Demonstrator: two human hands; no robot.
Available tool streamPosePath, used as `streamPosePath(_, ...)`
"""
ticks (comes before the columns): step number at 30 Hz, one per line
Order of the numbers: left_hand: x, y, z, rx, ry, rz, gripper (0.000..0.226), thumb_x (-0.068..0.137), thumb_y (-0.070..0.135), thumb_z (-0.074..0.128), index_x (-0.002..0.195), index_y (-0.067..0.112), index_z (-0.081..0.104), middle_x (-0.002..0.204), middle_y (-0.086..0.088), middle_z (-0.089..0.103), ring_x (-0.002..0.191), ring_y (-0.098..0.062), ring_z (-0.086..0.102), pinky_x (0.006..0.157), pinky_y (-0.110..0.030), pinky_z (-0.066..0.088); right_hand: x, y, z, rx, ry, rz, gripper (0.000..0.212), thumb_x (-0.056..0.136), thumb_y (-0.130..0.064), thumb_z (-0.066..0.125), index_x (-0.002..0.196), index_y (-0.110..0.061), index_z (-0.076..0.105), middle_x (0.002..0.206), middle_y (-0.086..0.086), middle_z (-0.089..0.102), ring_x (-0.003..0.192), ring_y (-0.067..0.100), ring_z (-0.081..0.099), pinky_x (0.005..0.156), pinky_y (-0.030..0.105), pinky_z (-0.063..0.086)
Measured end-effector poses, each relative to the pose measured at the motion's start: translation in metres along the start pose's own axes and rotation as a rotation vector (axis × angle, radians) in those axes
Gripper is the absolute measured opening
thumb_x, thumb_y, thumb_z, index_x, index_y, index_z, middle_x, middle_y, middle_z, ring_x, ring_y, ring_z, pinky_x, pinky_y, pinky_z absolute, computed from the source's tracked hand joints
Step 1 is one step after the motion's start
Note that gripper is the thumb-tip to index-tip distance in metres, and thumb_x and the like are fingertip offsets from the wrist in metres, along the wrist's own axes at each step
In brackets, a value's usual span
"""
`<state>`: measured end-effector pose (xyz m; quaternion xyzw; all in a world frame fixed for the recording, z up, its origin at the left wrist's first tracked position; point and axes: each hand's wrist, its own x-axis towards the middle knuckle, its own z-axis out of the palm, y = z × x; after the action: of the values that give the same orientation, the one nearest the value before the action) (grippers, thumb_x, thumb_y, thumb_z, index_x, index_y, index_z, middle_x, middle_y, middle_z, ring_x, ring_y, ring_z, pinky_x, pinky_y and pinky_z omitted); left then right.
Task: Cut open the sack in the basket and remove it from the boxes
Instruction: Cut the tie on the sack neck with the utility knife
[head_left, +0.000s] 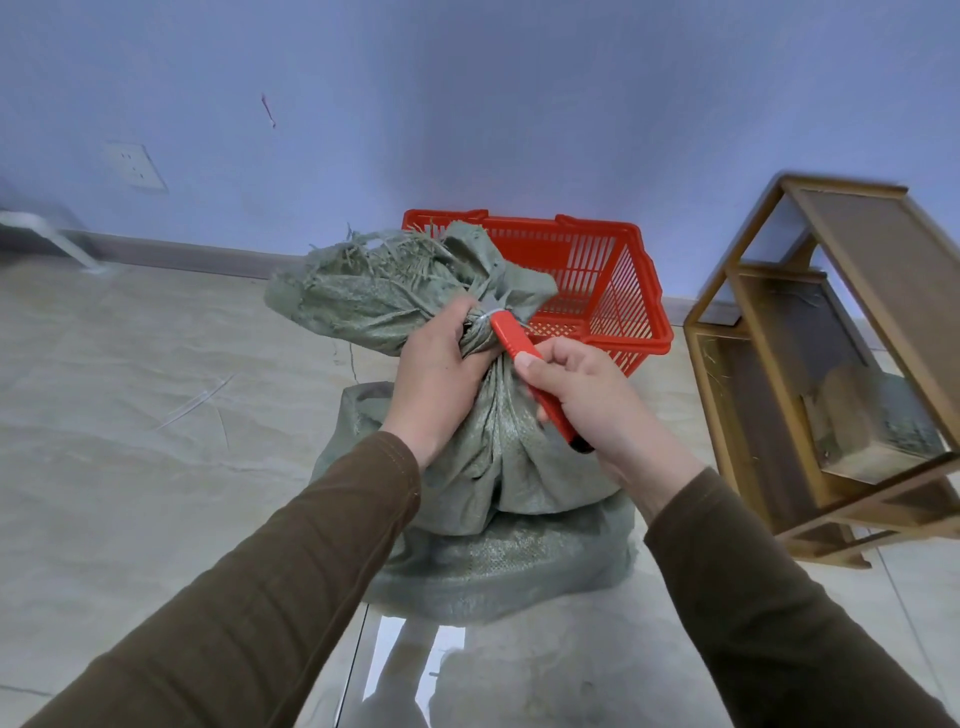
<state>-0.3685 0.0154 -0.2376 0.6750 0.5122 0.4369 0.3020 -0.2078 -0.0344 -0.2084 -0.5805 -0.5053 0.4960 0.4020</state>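
Two arms reach in from the lower edge; both wear long, close-fitting sleeves of dark brown knit; the left sleeve (291, 561) ends at the wrist in a cuff with a line of stitching; the right sleeve (769, 613) ends likewise at the wrist; the left hand (441, 358) and right hand (587, 395) are bare, without gloves

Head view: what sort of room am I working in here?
Probably an indoor room in a home or storeroom: glossy tiled floor, painted wall with a socket, and a wooden shelf unit beside a red basket.
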Motion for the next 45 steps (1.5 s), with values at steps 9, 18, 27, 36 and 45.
streamPosePath(9,-0.006,0.003,0.004,0.000,-0.096,-0.026,0.029,0.088,0.011,0.065,0.115,0.023,0.065,0.096,0.006,0.074,0.090,-0.011,0.067,0.082,-0.032,0.053,-0.003,-0.001,0.003,0.058,-0.199,-0.011,0.005,0.107,-0.017,0.054,0.112,-0.017,0.055,0.080,0.008,0.076,0.055,0.020,0.065,0.051,0.033,0.055)
streamPosePath(18,0.000,-0.003,0.004,0.237,-0.046,0.030,0.011,0.090,0.030,0.072,0.093,0.025,0.062,0.074,0.008,0.063,0.069,-0.014,0.057,0.060,-0.035,0.037,-0.001,0.007,0.014,-0.297,0.098,-0.118,0.004,0.102,-0.030,0.056,0.101,-0.034,0.057,0.067,-0.006,0.064,0.056,0.016,0.059,0.064,0.049,0.057)
streamPosePath(27,0.005,-0.006,-0.002,0.242,-0.076,0.012,0.011,0.095,0.023,0.069,0.106,0.022,0.069,0.090,0.002,0.072,0.085,-0.023,0.065,0.074,-0.040,0.051,-0.002,0.006,0.013,-0.288,0.118,-0.080,0.006,0.101,-0.029,0.056,0.105,-0.029,0.060,0.063,-0.006,0.063,0.054,0.016,0.058,0.065,0.054,0.059)
streamPosePath(36,0.004,-0.035,-0.017,0.182,-0.013,-0.192,0.014,0.094,0.025,0.074,0.107,0.026,0.073,0.102,0.001,0.076,0.100,-0.025,0.069,0.078,-0.030,0.047,0.003,0.004,-0.012,-0.282,0.305,-0.046,0.013,0.103,-0.030,0.051,0.112,-0.028,0.059,0.078,-0.004,0.066,0.064,0.018,0.060,0.063,0.043,0.051)
streamPosePath(45,-0.003,-0.015,0.002,-0.051,-0.164,-0.154,0.026,0.091,0.035,0.079,0.113,0.031,0.066,0.105,0.014,0.076,0.099,-0.003,0.071,0.090,-0.030,0.053,0.013,0.005,0.004,-0.136,0.196,-0.129,0.003,0.101,-0.028,0.056,0.102,-0.029,0.054,0.070,0.000,0.062,0.048,0.014,0.056,0.048,0.031,0.050)
